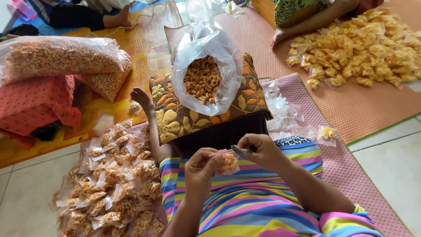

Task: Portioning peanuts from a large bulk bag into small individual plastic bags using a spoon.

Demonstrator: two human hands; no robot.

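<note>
My left hand (199, 169) holds a small clear packet of orange curled snacks (228, 163) in front of my striped lap. My right hand (259, 150) grips a metal spoon (239, 152) whose bowl rests at the packet's mouth. Just beyond my hands a large open plastic bag of the same snacks (202, 79) leans on a floral cushion (171, 118). A heap of filled small packets (112, 184) lies on the floor to my left.
Two big sealed snack bags (61, 57) lie on a red patterned cushion (35, 101) at the left. Empty clear packets (285, 114) sit right of the cushion. Another person's leg (307, 24) rests by a second packet pile (364, 48) at the far right. Mats cover the tiled floor.
</note>
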